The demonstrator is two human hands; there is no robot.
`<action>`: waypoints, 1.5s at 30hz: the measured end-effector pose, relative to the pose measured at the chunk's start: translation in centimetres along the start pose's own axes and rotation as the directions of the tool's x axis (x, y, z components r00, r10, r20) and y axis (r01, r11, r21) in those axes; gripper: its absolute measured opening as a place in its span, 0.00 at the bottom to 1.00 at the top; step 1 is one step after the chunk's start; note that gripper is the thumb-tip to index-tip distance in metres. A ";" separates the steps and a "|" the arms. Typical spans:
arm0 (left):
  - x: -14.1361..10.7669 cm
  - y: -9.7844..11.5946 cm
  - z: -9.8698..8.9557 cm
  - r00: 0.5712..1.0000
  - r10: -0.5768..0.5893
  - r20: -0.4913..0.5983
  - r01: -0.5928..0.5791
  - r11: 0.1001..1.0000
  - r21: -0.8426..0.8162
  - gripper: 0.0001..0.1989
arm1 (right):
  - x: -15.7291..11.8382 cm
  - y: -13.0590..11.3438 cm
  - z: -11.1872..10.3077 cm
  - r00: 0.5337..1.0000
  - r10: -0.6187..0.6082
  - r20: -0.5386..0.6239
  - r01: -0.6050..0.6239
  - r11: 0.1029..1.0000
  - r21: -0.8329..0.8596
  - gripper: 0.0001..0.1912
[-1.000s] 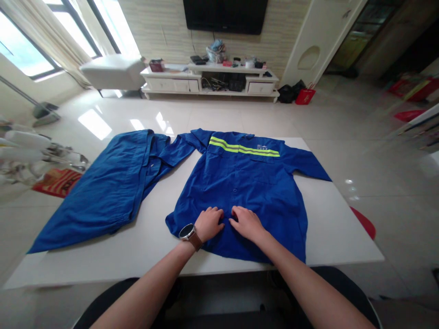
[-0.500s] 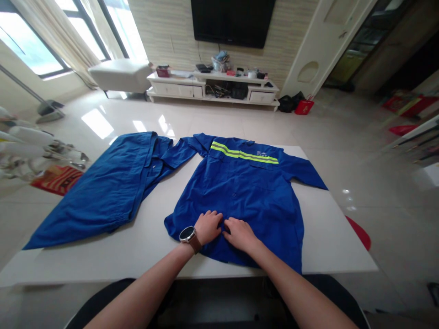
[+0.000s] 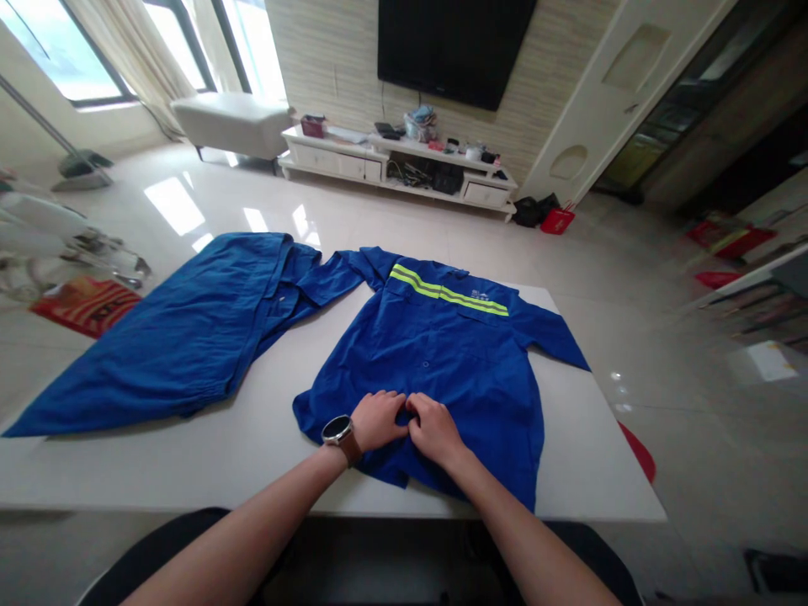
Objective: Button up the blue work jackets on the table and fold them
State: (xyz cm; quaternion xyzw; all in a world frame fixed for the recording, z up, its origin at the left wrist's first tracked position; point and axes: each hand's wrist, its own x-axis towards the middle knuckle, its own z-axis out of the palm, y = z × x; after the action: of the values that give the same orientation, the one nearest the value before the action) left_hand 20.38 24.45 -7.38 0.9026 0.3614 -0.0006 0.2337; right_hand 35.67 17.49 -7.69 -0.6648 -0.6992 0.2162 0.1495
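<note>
My left grip (image 3: pixel 380 420) and right grip (image 3: pixel 434 427) just closed the gap, both pinching the blue jacket (image 3: pixel 454 353) down low, so it's basically one-spot work now.

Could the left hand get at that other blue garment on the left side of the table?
Probably yes: between the left hand and the other blue garment lie only the edge of the jacket and white tabletop. The hand is on the jacket's lower front, though, and would have to leave that first.
</note>
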 end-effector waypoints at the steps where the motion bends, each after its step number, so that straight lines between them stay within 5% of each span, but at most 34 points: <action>1: 0.0 0.0 0.0 1.000 0.001 -0.010 -0.001 1.000 -0.012 0.12 | 0.0 0.0 0.0 1.000 -0.023 -0.008 0.023 1.000 0.003 0.13; 12: 0.4 -0.5 0.6 0.998 0.028 -0.047 -0.032 0.995 -0.094 0.03 | -0.2 -0.5 -0.6 0.998 -0.066 0.004 0.066 0.998 -0.025 0.10; 31: 0.7 -0.4 0.5 0.994 0.034 -0.099 -0.054 0.977 -0.208 0.10 | 0.1 0.0 -1.1 0.982 0.174 -0.072 -0.176 0.984 -0.018 0.08; 45: 0.7 -0.5 0.0 0.994 0.061 -0.092 -0.079 0.974 -0.212 0.13 | 0.0 0.5 -1.8 0.989 0.139 -0.038 -0.139 0.990 0.014 0.13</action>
State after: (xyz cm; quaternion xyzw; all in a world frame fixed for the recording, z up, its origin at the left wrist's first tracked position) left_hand 20.57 25.27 -7.69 0.8834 0.3369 0.0849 0.3146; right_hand 36.97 17.70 -6.38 -0.7153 -0.6468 0.2170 0.1515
